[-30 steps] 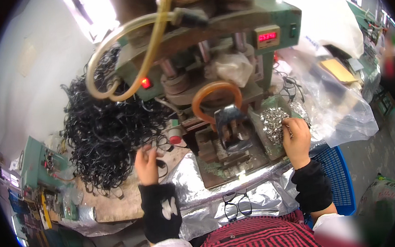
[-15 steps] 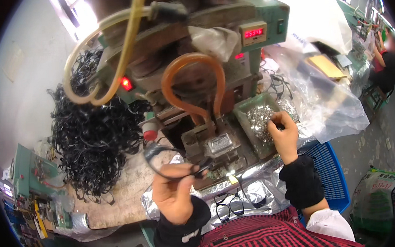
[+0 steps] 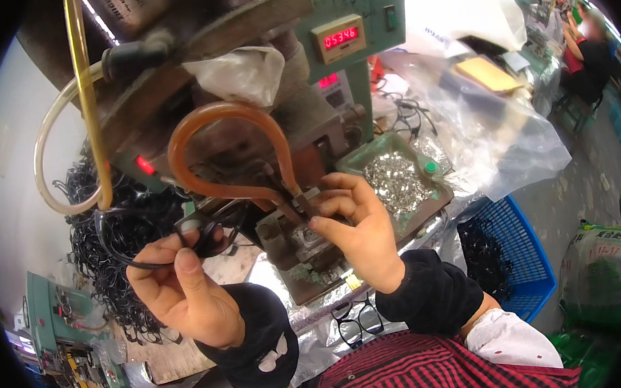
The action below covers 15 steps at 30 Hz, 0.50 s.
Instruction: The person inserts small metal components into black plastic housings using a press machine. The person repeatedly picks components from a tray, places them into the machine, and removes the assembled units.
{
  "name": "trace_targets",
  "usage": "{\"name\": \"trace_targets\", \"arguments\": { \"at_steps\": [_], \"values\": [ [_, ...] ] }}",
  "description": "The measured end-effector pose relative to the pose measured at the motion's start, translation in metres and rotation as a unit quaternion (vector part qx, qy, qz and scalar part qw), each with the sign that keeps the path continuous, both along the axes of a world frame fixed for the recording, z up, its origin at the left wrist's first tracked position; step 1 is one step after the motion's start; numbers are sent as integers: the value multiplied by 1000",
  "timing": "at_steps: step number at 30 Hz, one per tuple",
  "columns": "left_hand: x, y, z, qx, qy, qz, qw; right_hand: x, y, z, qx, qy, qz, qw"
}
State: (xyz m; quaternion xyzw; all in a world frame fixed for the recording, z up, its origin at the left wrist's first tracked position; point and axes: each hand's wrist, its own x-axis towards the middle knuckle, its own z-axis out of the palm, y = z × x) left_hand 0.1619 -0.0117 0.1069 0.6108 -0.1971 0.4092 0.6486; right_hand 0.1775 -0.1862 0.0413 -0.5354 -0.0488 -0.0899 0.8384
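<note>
My left hand [image 3: 187, 291] is closed around a thin, curved black eyeglass frame [image 3: 127, 261], held up to the left of the machine. Its shape is partly covered by my fingers. My right hand [image 3: 365, 241] reaches to the small metal fixture [image 3: 307, 247] of the press-like machine [image 3: 357, 4]. Thumb and fingertips are drawn together beside the two prongs under an orange-brown tube loop [image 3: 235, 114]. Whatever they pinch, if anything, is too small or hidden. Right of the fixture stands a green tray [image 3: 376, 149] holding many tiny silvery metal pieces [image 3: 397, 183].
A large tangle of black frames [image 3: 93, 262] lies left of the machine. On foil in front rest black glasses [image 3: 357, 324]. A blue basket [image 3: 525, 257] with black pieces stands at the right, near clear plastic sheeting [image 3: 495, 135]. Another person [image 3: 591, 55] sits far right.
My right hand has gone from the tray of metal pieces left to the fixture. My left hand, still holding the frame, has shifted left. The whole view has also shifted.
</note>
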Motion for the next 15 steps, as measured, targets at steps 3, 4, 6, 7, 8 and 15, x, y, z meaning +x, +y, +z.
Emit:
{"name": "trace_targets", "arguments": {
  "at_steps": [3,4,6,7,8,15],
  "values": [
    [1,-1,1,-10,-1,-4,1000,-3,2,6,-3,-1,-13,1000],
    [1,-2,2,-8,3,-6,1000,-5,2,9,-10,10,-12,1000],
    [-3,-8,7,-28,17,19,999,-16,2,16,-28,10,-4,1000],
    [-11,-8,9,0,21,7,1000,-27,-3,20,-37,0,5,999],
    [-22,-7,8,28,29,-10,999,-37,-13,25,-102,-42,33,993],
    [-28,-50,-3,37,241,-98,965,17,-102,-46,-680,-54,-240,691]
  ]
}}
